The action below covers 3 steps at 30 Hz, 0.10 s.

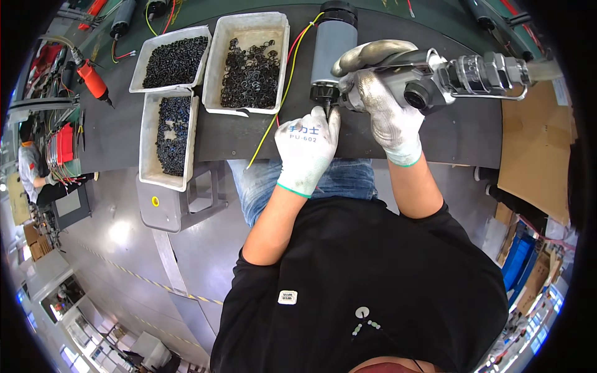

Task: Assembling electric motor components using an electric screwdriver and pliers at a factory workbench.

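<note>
A grey cylindrical motor (336,53) with black ends lies on the dark bench, its shaft end toward me. My left hand (306,146), in a white glove, is closed at that end, with thumb and fingers pinched around the thin dark shaft (328,107). My right hand (392,115), gloved too, is wrapped round a silver air tool (429,78) with a metal hose coupling. The tool's nose is close beside the motor's black end cap; whether they touch is hidden by my fingers. Yellow and red wires (287,93) run down left of the motor.
To the left are white bins: one of black rings (208,93), one of small black parts (134,84), and one of small dark pieces (147,168) overhanging the bench edge. A red screwdriver-like tool (93,79) hangs farther left. Brown cardboard (535,143) stands at right. Another person (31,165) works far left.
</note>
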### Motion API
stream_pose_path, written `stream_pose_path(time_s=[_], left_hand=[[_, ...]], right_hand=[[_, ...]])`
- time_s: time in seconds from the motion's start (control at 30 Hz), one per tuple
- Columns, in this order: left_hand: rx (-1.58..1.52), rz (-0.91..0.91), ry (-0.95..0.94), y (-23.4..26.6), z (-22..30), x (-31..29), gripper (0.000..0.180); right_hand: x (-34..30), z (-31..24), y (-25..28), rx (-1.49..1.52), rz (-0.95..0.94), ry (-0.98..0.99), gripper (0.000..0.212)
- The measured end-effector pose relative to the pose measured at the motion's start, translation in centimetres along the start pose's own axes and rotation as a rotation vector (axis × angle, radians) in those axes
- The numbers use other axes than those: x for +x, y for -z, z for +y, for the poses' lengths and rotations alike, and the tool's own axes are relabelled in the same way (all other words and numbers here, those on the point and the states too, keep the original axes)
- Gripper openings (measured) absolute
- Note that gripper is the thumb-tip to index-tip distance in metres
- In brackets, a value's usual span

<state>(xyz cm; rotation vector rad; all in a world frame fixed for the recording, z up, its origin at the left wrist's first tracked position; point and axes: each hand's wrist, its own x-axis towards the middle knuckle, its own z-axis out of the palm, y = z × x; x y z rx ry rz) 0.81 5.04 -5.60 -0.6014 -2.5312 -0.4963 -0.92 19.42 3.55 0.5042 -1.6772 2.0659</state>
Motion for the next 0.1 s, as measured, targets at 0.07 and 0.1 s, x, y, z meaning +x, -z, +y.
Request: stream_pose_path(time_s=[0.07, 0.1], left_hand=[[0.01, 0.016, 0.0, 0.02, -0.05, 0.32, 0.033], [0.011, 0.022, -0.006, 0.11, -0.06, 0.55, 0.033]], right_hand=[[0.11, -0.15, 0.04, -0.022, 0.01, -0.006, 0.019], [-0.29, 0.14, 0.65, -0.093, 0.025, 0.021, 0.02]])
